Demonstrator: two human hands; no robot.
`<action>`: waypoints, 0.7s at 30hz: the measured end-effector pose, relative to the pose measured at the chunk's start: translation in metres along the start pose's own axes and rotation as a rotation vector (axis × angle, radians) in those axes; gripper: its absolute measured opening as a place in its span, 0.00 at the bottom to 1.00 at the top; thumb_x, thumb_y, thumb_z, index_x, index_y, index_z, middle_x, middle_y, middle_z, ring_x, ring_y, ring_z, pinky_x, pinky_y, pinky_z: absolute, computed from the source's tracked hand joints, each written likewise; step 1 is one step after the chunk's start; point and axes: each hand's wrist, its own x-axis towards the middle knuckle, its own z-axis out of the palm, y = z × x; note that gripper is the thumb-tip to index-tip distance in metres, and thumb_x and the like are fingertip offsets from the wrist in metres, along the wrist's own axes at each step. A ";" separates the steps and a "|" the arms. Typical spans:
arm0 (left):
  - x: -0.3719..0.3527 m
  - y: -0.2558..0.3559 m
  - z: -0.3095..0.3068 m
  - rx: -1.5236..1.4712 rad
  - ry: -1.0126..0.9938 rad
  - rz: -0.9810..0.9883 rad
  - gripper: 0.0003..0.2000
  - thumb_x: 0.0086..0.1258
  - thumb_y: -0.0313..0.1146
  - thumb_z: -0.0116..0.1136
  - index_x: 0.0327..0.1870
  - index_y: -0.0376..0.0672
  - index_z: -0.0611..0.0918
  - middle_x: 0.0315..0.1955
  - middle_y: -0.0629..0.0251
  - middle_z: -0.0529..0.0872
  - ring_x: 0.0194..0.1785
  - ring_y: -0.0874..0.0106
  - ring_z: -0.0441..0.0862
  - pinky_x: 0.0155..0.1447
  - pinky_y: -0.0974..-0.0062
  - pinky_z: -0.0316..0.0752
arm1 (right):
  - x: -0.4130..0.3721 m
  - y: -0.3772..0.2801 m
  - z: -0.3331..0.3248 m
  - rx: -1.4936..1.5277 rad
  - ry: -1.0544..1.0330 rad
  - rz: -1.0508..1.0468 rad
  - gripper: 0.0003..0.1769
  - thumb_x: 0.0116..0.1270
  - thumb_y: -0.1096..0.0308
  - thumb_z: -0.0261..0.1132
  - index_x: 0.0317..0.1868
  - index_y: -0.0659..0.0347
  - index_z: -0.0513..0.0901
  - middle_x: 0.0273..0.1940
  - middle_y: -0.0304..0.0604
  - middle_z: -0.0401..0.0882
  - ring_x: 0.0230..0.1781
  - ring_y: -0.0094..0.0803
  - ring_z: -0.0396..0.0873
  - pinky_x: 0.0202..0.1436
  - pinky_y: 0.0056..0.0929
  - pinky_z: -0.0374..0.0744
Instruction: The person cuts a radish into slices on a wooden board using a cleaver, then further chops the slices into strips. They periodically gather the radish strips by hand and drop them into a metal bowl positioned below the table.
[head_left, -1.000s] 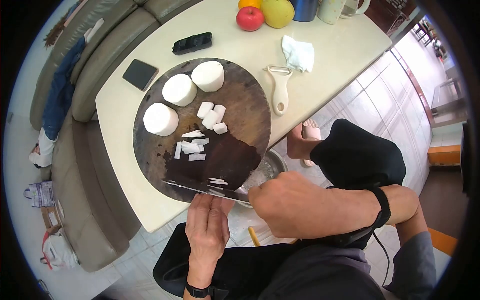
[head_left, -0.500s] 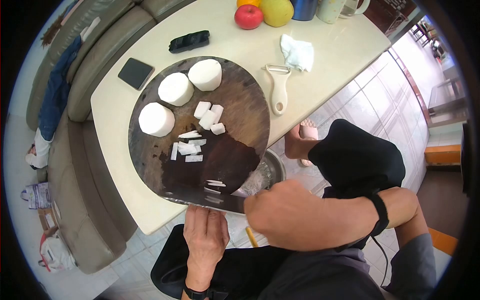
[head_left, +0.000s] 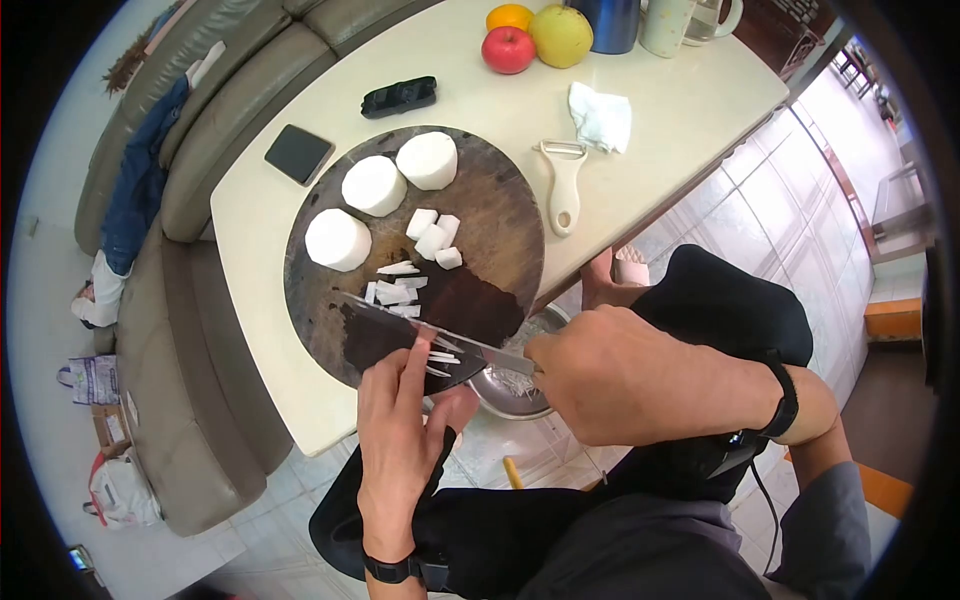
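My right hand (head_left: 605, 375) is closed round the handle of a kitchen knife (head_left: 503, 359), its blade lying across the front of a round wooden cutting board (head_left: 495, 190). At the board's near edge is my left hand (head_left: 395, 410), fingers stretched out and index fingertip by the blade. Thin white strips (head_left: 440, 357) lie beside that fingertip. Beyond the blade sits a small pile of white sticks (head_left: 398, 290). Farther back are several small white blocks (head_left: 432, 240) and three thick white chunks, one at the left (head_left: 338, 240), which look like radish.
Below the board's right edge is a metal bowl (head_left: 512, 408) with white shreds in it. A peeler (head_left: 565, 195), a crumpled white cloth (head_left: 602, 118), a phone (head_left: 299, 154) and a black object (head_left: 399, 97) lie on the table. Fruit, including a red apple (head_left: 508, 50), stands behind.
The knife has moved from the board's near edge inward, its tip now by the pile of sticks. My left hand has risen from below the edge to the strips.
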 end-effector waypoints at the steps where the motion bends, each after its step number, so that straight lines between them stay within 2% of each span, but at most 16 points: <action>1: 0.004 -0.001 -0.001 0.086 -0.028 0.061 0.25 0.53 0.18 0.71 0.56 0.36 0.81 0.52 0.55 0.78 0.46 0.60 0.80 0.42 0.69 0.78 | -0.001 0.002 0.001 0.000 0.010 -0.008 0.07 0.54 0.72 0.65 0.26 0.71 0.81 0.24 0.61 0.79 0.29 0.57 0.83 0.35 0.47 0.81; 2: 0.006 -0.001 -0.002 0.173 -0.057 0.123 0.25 0.53 0.17 0.70 0.55 0.36 0.81 0.50 0.55 0.78 0.45 0.58 0.80 0.42 0.68 0.78 | -0.002 0.004 0.001 -0.001 0.020 -0.016 0.08 0.54 0.72 0.65 0.25 0.71 0.80 0.22 0.62 0.78 0.28 0.58 0.83 0.35 0.47 0.81; 6: 0.002 -0.001 0.001 0.118 -0.021 0.110 0.22 0.52 0.16 0.69 0.51 0.36 0.82 0.45 0.55 0.80 0.43 0.56 0.79 0.43 0.65 0.78 | -0.010 0.006 -0.001 0.026 0.089 -0.031 0.08 0.54 0.73 0.65 0.25 0.71 0.80 0.22 0.62 0.78 0.28 0.58 0.83 0.34 0.46 0.81; 11: -0.011 -0.009 0.012 0.099 0.104 0.199 0.14 0.53 0.17 0.68 0.41 0.36 0.84 0.36 0.57 0.82 0.39 0.57 0.79 0.41 0.63 0.75 | -0.017 0.010 -0.010 0.014 0.120 -0.062 0.07 0.52 0.74 0.65 0.24 0.72 0.79 0.21 0.62 0.77 0.27 0.58 0.82 0.32 0.47 0.80; 15: -0.012 -0.004 0.014 0.192 0.126 0.265 0.11 0.53 0.18 0.68 0.37 0.36 0.83 0.35 0.57 0.82 0.37 0.58 0.79 0.40 0.63 0.74 | -0.019 0.009 -0.013 0.033 0.068 -0.040 0.07 0.52 0.75 0.65 0.24 0.73 0.80 0.21 0.61 0.76 0.27 0.57 0.80 0.32 0.45 0.78; 17: -0.015 -0.002 0.015 0.209 0.142 0.293 0.09 0.53 0.18 0.68 0.35 0.36 0.83 0.34 0.58 0.82 0.36 0.57 0.78 0.40 0.63 0.73 | -0.021 0.010 -0.012 0.047 0.100 -0.109 0.06 0.52 0.75 0.65 0.24 0.73 0.81 0.21 0.60 0.76 0.28 0.57 0.79 0.31 0.44 0.77; 21: -0.022 0.006 0.019 0.115 0.078 0.335 0.10 0.51 0.18 0.69 0.34 0.36 0.83 0.33 0.59 0.82 0.36 0.58 0.79 0.40 0.63 0.73 | -0.021 0.011 -0.011 0.061 0.075 -0.074 0.07 0.53 0.75 0.66 0.24 0.72 0.81 0.22 0.59 0.77 0.28 0.56 0.80 0.32 0.44 0.78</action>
